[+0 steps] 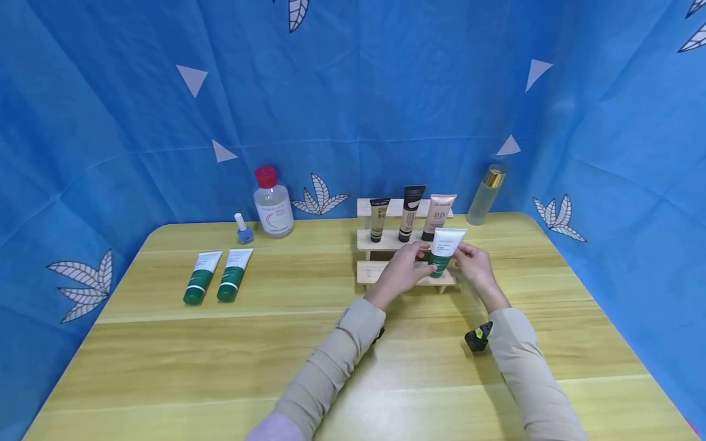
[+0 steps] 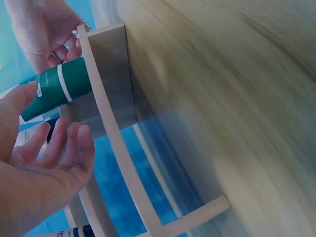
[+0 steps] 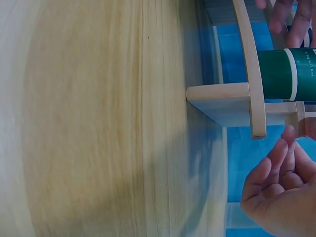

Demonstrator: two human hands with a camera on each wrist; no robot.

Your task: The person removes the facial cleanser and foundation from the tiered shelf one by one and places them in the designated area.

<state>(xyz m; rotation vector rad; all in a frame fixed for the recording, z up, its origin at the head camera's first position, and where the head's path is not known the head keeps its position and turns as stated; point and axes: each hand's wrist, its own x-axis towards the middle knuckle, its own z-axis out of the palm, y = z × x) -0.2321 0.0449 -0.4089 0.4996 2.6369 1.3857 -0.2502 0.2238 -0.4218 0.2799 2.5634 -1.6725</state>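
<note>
A green-and-white squeeze tube (image 1: 444, 245) stands, tilted slightly, with its green cap end on the lowest tier of a small wooden rack (image 1: 371, 269). My left hand (image 1: 404, 272) pinches it from the left, its thumb across the lower front and the index finger at the left edge. My right hand (image 1: 477, 268) is close against the tube's right edge, fingers loosely bent. In the right wrist view, the visible fingers of this hand (image 3: 281, 182) sit a little apart from the green cap end (image 3: 277, 74). Wooden slats partly cover the tube there.
On the middle tier stand a small tan-and-black tube (image 1: 378, 219), a black tube (image 1: 411, 213) and a pink BB tube (image 1: 438, 215). A gold-capped bottle (image 1: 485, 196) stands behind right. Leftward are a red-capped bottle (image 1: 274, 208), blue nail polish (image 1: 244, 231) and two green-and-white tubes (image 1: 202, 277).
</note>
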